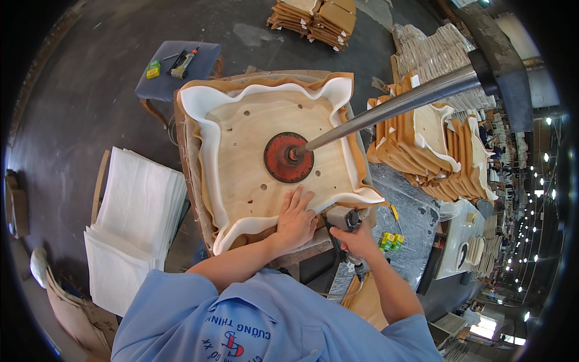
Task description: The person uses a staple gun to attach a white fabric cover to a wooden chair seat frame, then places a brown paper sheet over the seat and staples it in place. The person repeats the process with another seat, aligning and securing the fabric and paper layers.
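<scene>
A square plywood seat board (253, 163) lies on the work stand, wrapped from below by white foam (208, 151) and tan cover material (362, 160) that curl up around its edges. A red round press disc (288, 157) on a long metal rod (392, 107) bears down on the board's middle. My left hand (295, 217) lies flat on the near edge of the board, fingers spread, pressing the foam and cover down. My right hand (357, 238) grips a grey staple gun (344, 220) right beside the board's near right corner.
A stack of white foam sheets (136, 223) lies at the left. Finished tan seat pads (434, 151) are piled at the right, more stacks (313, 18) at the far top. A blue stool (175, 75) holds small tools. Yellow-green small boxes (391, 241) sit on the plastic-covered table.
</scene>
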`<state>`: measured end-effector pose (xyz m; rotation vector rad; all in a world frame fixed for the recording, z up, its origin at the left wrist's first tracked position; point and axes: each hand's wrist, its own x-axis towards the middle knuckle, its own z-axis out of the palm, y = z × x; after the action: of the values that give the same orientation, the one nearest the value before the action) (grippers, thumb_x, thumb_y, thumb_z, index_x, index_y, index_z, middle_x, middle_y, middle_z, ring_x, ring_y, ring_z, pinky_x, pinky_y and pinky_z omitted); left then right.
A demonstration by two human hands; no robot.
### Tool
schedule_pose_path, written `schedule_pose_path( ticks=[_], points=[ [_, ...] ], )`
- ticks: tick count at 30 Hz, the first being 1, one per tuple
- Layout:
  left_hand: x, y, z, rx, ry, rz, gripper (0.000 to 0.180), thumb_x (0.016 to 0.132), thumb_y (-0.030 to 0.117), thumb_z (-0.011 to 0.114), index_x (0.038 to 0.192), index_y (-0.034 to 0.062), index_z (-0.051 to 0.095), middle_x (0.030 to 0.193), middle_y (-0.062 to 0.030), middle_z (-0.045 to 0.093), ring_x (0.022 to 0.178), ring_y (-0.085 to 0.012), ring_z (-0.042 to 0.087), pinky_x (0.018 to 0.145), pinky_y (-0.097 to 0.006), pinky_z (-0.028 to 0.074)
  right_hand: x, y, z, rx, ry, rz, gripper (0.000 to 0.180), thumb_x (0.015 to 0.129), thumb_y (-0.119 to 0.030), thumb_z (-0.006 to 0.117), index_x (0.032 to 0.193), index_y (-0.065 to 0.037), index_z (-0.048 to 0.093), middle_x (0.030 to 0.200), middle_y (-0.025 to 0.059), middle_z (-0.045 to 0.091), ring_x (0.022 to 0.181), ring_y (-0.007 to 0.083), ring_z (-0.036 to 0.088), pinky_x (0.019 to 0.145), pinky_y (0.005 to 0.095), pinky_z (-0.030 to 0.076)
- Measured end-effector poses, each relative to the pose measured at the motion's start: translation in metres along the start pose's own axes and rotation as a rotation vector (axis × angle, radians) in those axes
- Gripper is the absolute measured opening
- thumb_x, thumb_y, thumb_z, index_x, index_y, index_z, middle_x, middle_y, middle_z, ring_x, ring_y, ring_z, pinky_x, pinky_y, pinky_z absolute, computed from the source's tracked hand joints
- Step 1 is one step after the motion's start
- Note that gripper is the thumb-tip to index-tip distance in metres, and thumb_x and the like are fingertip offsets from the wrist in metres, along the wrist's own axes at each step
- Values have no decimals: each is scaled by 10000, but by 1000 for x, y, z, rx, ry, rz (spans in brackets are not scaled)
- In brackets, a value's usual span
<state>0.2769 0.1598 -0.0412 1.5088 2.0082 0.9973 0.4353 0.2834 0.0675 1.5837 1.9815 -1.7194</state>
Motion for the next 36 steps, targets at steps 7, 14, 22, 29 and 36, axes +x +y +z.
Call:
schedule_pose_path(
  ticks=[7, 14, 22, 29, 36],
  points=[
    [5, 6, 0, 4, -18, -54, 223, 884, 233, 750, 927, 20, 799, 1545, -168, 516, 1593, -447, 251, 1307, -596, 177, 4, 3, 12, -67, 44, 44, 361, 880, -191, 872, 1142, 4, 719, 757, 30, 687, 543, 108, 609, 483, 290, 489],
    [-16, -1, -10, 41, 14, 34, 212, 885, 272, 786, 932, 65, 776, 1540, -166, 477, 1578, -462, 255, 1293, -643, 163, -1, 13, 11, -1, 62, 57, 351, 884, -221, 883, 1091, 9, 717, 749, 29, 680, 533, 111, 607, 480, 288, 489],
    [-7, -2, 1, 7, 33, -29, 167, 891, 246, 753, 926, 84, 772, 1510, -112, 495, 1592, -430, 239, 1298, -647, 128, -12, 7, 22, 27, 16, 46, 358, 899, -217, 873, 1115, 14, 706, 695, 13, 641, 520, 109, 593, 470, 291, 472],
    [-10, 4, -14, 26, 88, 29, 214, 855, 226, 787, 973, 51, 748, 1360, -152, 567, 1453, -395, 413, 1265, -616, 216, -1, 15, 28, -31, 94, 38, 319, 877, -233, 886, 977, 23, 724, 726, 44, 680, 502, 121, 605, 451, 301, 474],
    [-26, -12, -22, 41, 105, 93, 303, 813, 316, 855, 945, 77, 723, 1086, -113, 608, 1147, -335, 553, 1089, -513, 382, 1, 4, 24, -32, 76, 45, 336, 874, -248, 883, 974, 28, 718, 720, 43, 675, 500, 124, 610, 440, 296, 467]
  ],
)
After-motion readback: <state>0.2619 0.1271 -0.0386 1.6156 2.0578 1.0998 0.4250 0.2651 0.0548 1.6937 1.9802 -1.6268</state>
